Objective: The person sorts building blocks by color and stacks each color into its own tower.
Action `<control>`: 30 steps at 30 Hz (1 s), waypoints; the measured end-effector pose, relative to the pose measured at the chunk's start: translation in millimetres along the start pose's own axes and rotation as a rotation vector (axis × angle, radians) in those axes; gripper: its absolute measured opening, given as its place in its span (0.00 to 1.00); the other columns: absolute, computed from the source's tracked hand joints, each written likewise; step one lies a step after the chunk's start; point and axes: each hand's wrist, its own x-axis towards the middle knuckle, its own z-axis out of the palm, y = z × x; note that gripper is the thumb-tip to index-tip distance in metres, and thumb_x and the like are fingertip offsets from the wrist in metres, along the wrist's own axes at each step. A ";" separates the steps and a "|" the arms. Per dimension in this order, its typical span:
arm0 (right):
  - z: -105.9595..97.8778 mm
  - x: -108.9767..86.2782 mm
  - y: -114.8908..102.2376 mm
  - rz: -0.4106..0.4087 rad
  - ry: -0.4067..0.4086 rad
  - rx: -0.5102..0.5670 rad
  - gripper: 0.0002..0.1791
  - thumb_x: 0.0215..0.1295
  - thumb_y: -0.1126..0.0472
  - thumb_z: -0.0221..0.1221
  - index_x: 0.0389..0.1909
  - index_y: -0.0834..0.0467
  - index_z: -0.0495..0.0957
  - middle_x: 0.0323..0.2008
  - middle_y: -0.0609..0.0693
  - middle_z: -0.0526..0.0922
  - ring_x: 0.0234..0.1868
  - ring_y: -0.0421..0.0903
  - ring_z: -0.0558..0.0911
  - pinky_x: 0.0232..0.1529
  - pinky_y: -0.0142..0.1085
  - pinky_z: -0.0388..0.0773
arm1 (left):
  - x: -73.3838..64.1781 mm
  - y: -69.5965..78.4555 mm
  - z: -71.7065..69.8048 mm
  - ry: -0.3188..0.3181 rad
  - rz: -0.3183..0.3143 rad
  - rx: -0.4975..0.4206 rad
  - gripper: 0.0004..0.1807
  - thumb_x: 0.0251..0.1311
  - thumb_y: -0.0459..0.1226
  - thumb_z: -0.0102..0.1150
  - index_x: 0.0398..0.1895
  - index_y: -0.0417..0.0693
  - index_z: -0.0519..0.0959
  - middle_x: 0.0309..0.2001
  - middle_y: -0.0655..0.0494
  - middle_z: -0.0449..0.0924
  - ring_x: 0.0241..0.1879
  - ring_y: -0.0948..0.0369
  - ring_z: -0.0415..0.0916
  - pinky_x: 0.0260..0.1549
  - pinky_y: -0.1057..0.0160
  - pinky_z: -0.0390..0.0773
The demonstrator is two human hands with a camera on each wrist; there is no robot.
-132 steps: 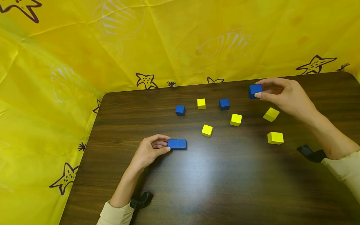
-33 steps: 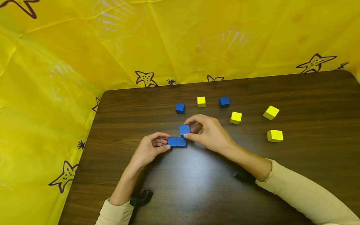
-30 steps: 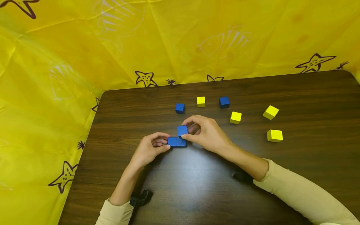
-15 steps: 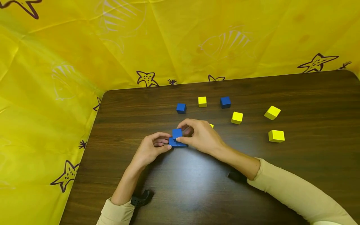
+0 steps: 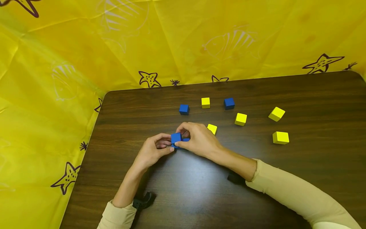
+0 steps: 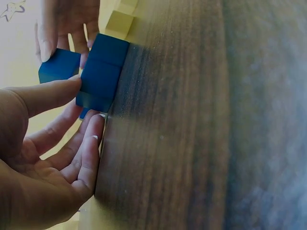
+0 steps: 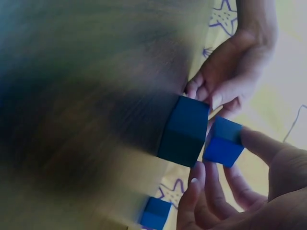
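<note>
- A blue cube point(image 5: 176, 138), pinched between the thumb and fingertips of the right hand point(image 5: 201, 138), sits directly above the left end of a row of two blue cubes point(image 6: 100, 79).
- That row lies on the tabletop point(image 5: 228, 200), its long axis running left to right before the person, its two cubes pressed side by side.
- The left hand point(image 5: 151, 151) grips the row's left end, thumb on the near side, fingers on the far side; it is the hand nearer the row.
- From the wrist views the raised cube looks just above the row, though those pictures are dim and I cannot tell whether the two touch.
- Closest obstacles: the left hand's thumb and fingertips, just beside the raised cube; the right hand covers part of the row's right end.
- A yellow cube point(image 5: 212, 129) peeks out beyond the right hand, partly hidden by it.
- Farther back, well apart from the hands, lie a left blue cube point(image 5: 184, 109), a back yellow cube point(image 5: 205, 102) and a right blue cube point(image 5: 229, 103).
- Off to the right are three more yellow cubes point(image 5: 240, 119), spaced apart.
- Yellow cloth point(image 5: 177, 38) printed with starfish and fish hangs behind.
</note>
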 end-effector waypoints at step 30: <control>7.7 1.1 -5.4 0.033 -0.032 -0.117 0.20 0.51 0.50 0.76 0.43 0.51 0.80 0.38 0.44 0.85 0.39 0.39 0.82 0.39 0.34 0.78 | -0.5 1.5 0.5 0.003 -0.013 -0.011 0.22 0.57 0.28 0.69 0.56 0.40 0.79 0.48 0.45 0.83 0.49 0.53 0.80 0.49 0.64 0.78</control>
